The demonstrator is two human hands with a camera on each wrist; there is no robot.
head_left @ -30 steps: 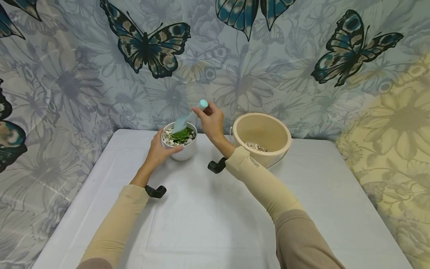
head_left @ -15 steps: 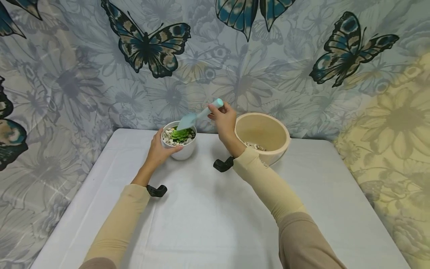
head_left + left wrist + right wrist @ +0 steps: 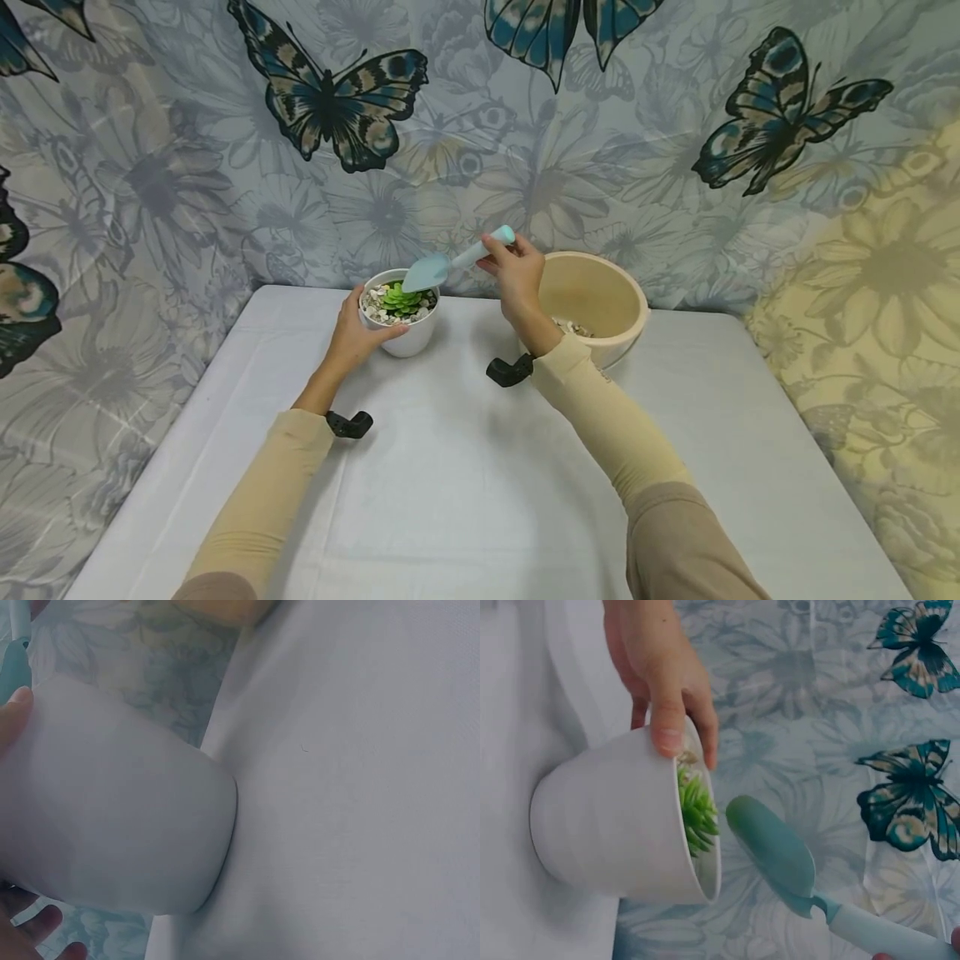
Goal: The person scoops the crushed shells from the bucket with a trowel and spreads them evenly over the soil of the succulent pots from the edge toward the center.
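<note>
A white pot (image 3: pixel 407 340) stands on the table, holding a green succulent (image 3: pixel 403 302) ringed by pale pebbles (image 3: pixel 378 312). My left hand (image 3: pixel 358 333) grips the pot at its rim, thumb on the near side and fingers round the left. In my right hand (image 3: pixel 519 279) is a light blue trowel (image 3: pixel 427 272), pinched by its handle. The trowel's blade hangs over the pot's right rim, just above the plant. In the right wrist view the blade (image 3: pixel 776 844) is apart from the succulent (image 3: pixel 697 814), and no pebbles show on the blade's visible side.
A beige bucket (image 3: pixel 633 321) with a few pebbles (image 3: pixel 573 327) at its bottom stands right of the pot, partly behind my right hand. White cloth covers the table (image 3: pixel 450 483). A butterfly-patterned fabric backdrop (image 3: pixel 525 183) rises right behind the table's far edge.
My right hand has drawn the trowel to the right, and its blade has lifted from the succulent and tipped flatter. My left hand keeps its grip on the pot.
</note>
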